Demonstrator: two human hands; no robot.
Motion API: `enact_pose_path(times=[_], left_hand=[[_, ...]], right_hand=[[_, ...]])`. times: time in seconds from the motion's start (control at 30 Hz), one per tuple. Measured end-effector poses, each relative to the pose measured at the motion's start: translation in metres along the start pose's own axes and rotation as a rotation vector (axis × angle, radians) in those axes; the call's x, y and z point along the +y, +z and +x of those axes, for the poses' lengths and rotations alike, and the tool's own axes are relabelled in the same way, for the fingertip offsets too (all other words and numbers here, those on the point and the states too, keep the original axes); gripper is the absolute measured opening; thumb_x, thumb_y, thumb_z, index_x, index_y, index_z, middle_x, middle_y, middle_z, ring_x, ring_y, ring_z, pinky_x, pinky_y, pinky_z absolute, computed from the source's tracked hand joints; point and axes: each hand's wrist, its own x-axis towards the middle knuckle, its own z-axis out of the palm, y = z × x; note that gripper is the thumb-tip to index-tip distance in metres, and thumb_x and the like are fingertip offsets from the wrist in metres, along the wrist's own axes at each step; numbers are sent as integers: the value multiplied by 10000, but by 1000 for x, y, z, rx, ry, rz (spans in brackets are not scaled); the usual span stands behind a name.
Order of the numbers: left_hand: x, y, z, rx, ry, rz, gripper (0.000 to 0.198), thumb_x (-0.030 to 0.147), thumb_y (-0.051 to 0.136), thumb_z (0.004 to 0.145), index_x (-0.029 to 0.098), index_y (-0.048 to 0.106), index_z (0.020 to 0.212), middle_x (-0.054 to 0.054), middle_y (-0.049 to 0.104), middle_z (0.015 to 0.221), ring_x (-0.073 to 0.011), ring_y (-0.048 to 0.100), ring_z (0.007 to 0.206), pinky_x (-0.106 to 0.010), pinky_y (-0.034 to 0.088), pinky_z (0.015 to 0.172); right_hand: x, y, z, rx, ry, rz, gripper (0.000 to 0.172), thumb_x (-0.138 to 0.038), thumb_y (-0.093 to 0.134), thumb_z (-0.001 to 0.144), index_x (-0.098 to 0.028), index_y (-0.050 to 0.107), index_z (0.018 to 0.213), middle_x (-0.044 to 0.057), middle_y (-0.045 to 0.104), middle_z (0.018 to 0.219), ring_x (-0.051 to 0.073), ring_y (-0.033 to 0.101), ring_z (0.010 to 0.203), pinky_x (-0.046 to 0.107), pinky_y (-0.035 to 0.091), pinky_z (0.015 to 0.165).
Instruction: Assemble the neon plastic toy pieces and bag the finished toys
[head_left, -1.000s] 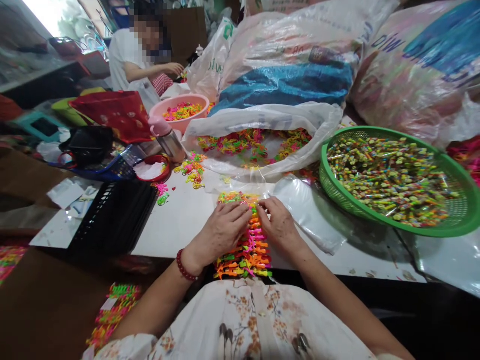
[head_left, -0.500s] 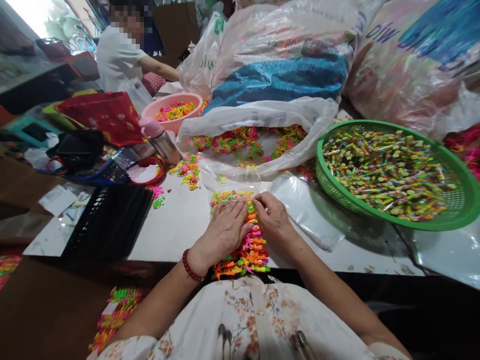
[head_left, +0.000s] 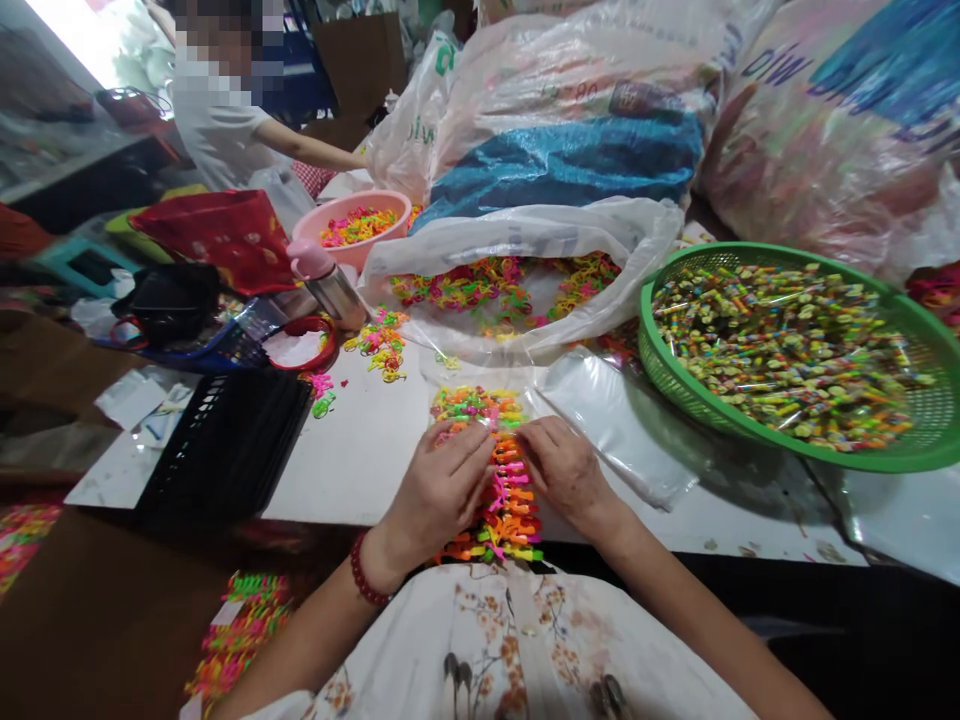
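Observation:
A strip of small bright plastic pieces (head_left: 513,505), orange, pink, green and yellow, lies lengthwise in front of me at the table's edge. Its far part is inside a clear plastic bag (head_left: 480,374). On the strip's left side my left hand (head_left: 442,485) is closed, its curled fingers pinching what looks like the bag's near edge. My right hand (head_left: 566,468) pinches the same edge at the right side. The fingertips of both hands are partly hidden, and the exact kind of the pieces is too small to tell.
Flat clear bags (head_left: 619,425) lie to the right, below a green basket (head_left: 795,455) of wrapped pieces. Ahead is an opened white sack (head_left: 637,240) of loose pieces. Black trays (head_left: 225,440), a bottle (head_left: 322,280) and a pink basin (head_left: 352,250) stand left. A co-worker (head_left: 225,130) is beyond.
Both hands have come nearer to me along the strip. The left fingers, flat before, are now curled. More of the strip's far part shows. The view has shifted slightly.

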Motion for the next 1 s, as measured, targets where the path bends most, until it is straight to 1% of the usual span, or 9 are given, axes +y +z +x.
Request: enact_pose_path(times=[0.07, 0.13, 0.3, 0.43, 0.57, 0.67, 0.8, 0.9, 1.0], left_hand=[[-5, -6, -11, 117, -116, -17, 374, 146, 491, 928, 226, 497, 1293, -86, 653, 1219, -193, 594, 1143, -429, 409, 1060], [-15, -9, -19, 143, -278, 8, 345, 170, 501, 930, 215, 509, 1272, -98, 647, 1192, -207, 593, 1116, -410, 466, 998], [-39, -4, -20, -29, -450, -14, 188, 256, 458, 964, 192, 609, 1054, -74, 682, 1004, -194, 639, 931, -337, 516, 834], [-49, 2, -18, -43, -538, -113, 200, 284, 441, 971, 195, 617, 941, -46, 676, 909, -170, 635, 831, -303, 501, 759], [-61, 6, -33, -12, -517, -250, 255, 211, 404, 968, 197, 573, 1159, -68, 673, 1089, -167, 635, 974, -305, 506, 852], [-69, 10, -46, -70, -423, -237, 337, 214, 473, 938, 183, 520, 1270, -100, 623, 1232, -197, 580, 1127, -348, 467, 970], [-71, 21, -46, -125, -477, -150, 198, 272, 472, 950, 181, 628, 1031, -70, 686, 972, -193, 618, 917, -329, 467, 851], [-70, 27, -40, -126, -499, -80, 199, 244, 466, 944, 179, 625, 842, -46, 677, 835, -177, 612, 815, -307, 437, 788], [-67, 26, -41, -142, -494, -27, 201, 213, 472, 929, 177, 595, 773, -33, 663, 782, -167, 607, 775, -300, 418, 768]], right_hand=[[1, -3, -1, -1, 4, 21, 174, -177, 417, 970, -192, 585, 926, 85, 616, 844, 229, 559, 811, 368, 480, 746], [1, -5, -1, -23, -10, 64, 167, -178, 416, 972, -193, 579, 937, 80, 618, 848, 223, 565, 821, 363, 485, 753], [-3, 2, 0, -49, -16, 72, 152, -196, 431, 979, -177, 576, 938, 90, 616, 887, 224, 575, 869, 367, 499, 777], [-5, 3, 3, -21, 30, -28, 149, -225, 456, 981, -149, 583, 1005, 112, 623, 937, 241, 593, 901, 388, 515, 804], [5, 2, -8, 16, 79, -43, 203, -212, 431, 980, -145, 554, 1127, 123, 637, 1013, 239, 614, 959, 396, 518, 887], [18, 8, -23, -6, 133, -33, 308, -228, 437, 957, -117, 505, 1237, 155, 634, 1123, 252, 622, 1037, 401, 519, 927], [28, 20, -32, -80, 211, -39, 377, -278, 414, 937, -84, 522, 1241, 189, 636, 1176, 279, 637, 1061, 419, 527, 914], [26, 20, -28, -130, 312, 3, 328, -334, 368, 961, -146, 603, 1091, 130, 702, 1022, 255, 685, 920, 383, 546, 821], [23, 14, -25, -188, 373, 49, 311, -388, 358, 976, -216, 617, 959, 54, 716, 859, 208, 695, 768, 304, 535, 683]])
